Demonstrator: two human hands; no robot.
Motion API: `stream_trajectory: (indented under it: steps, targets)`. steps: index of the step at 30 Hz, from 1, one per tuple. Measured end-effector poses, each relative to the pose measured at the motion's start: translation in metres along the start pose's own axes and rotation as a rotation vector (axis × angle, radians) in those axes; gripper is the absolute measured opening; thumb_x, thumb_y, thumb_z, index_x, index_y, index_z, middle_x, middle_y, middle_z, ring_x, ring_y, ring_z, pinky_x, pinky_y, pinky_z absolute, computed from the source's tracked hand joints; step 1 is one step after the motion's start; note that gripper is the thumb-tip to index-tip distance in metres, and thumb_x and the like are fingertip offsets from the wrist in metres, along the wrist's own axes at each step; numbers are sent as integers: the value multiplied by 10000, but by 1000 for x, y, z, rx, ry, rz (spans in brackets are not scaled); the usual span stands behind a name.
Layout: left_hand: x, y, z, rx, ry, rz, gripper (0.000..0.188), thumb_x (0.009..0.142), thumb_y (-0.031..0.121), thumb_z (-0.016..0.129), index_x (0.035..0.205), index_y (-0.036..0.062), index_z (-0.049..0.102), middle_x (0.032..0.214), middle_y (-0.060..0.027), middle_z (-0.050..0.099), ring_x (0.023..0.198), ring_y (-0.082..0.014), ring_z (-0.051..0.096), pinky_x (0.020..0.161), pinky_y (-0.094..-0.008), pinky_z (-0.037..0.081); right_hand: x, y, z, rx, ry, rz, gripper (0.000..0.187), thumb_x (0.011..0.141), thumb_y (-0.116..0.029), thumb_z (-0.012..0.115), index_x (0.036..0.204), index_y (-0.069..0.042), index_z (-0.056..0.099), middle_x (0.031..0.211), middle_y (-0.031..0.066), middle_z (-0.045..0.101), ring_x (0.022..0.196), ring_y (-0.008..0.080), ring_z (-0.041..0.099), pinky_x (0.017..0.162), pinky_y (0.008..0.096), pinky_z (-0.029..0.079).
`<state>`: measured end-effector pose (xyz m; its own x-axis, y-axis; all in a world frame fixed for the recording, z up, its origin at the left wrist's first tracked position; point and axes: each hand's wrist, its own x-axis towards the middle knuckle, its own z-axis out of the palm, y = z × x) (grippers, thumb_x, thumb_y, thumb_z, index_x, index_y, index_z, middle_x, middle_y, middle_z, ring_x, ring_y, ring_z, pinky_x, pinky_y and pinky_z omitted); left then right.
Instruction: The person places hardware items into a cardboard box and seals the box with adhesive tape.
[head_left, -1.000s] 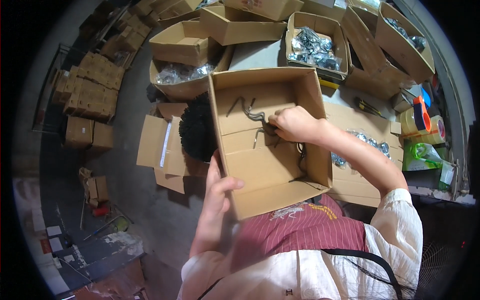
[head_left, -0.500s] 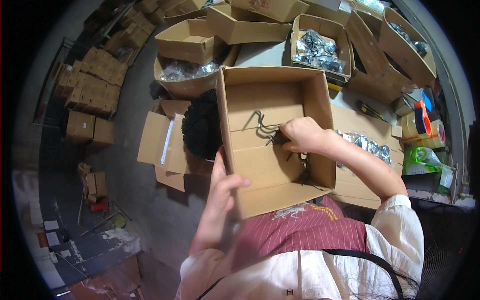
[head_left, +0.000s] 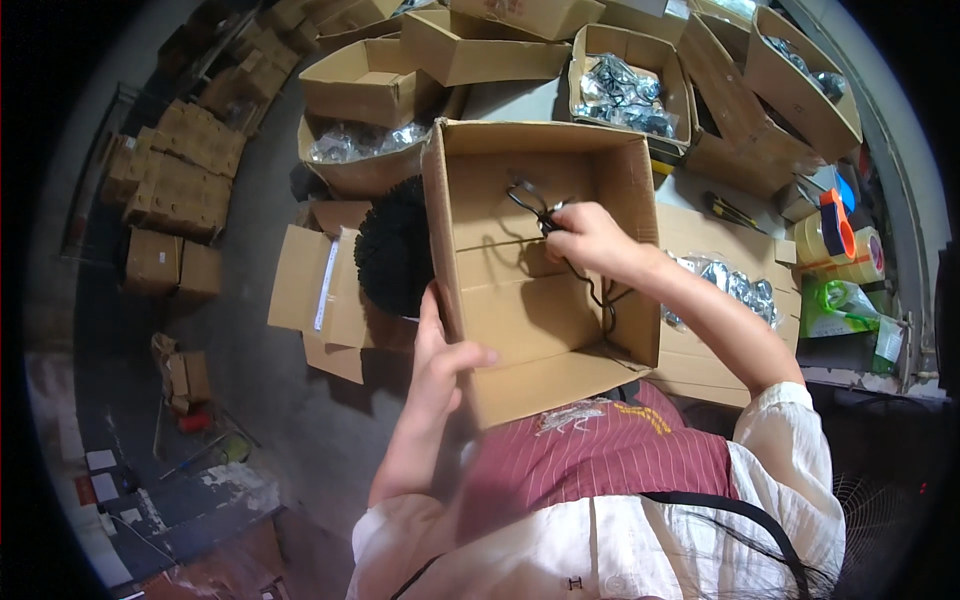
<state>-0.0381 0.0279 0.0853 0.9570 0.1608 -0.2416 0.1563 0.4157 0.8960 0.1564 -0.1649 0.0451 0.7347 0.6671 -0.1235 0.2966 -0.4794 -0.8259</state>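
Observation:
A cardboard box [head_left: 515, 320] is tilted with its open side toward me. My left hand [head_left: 440, 370] grips its left wall, thumb over the near edge and fingers outside. Inside the box, my right hand [head_left: 590, 238] is closed on a thin black cable [head_left: 521, 192] that has a small shiny part beside the fingers. One end loops up to the left of the fingers, and the rest trails down to the box's lower right corner. The exact kind of the cable cannot be made out. Its shadow falls on the box's bottom.
Behind the left wall is a black bristly round thing [head_left: 392, 250], beside an open carton [head_left: 300, 275]. Several cartons of bagged parts [head_left: 625, 90] line the far side. To the right lie bagged parts [head_left: 735, 285], a cutter [head_left: 733, 210] and an orange tape dispenser [head_left: 838, 228].
My right hand has risen slightly, lifting the cable off the box's bottom, so more of it shows hanging below. The box has shifted a little up and left in view; my left hand keeps its grip.

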Motion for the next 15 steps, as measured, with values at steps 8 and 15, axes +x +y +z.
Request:
stream_trajectory:
  steps: [8,15]
  targets:
    - [7,7,-19,59,-27,-67,1093,600,-15,694,1588,-31,229,1407,-184,515,1319,-292,518,1100,-364,439,-38,-37,-2,-968,-639,-689,127,836,-214,669,733,-153,712,726,20,705,771,216,664,891,401,436]
    - [-10,14,-13,89,41,-43,1126,553,3,709,1590,-39,273,1513,-167,453,1431,-290,420,1180,-336,338,-54,6,-12,-1396,-599,-699,111,808,-217,651,770,-132,711,721,4,713,800,168,661,954,355,394]
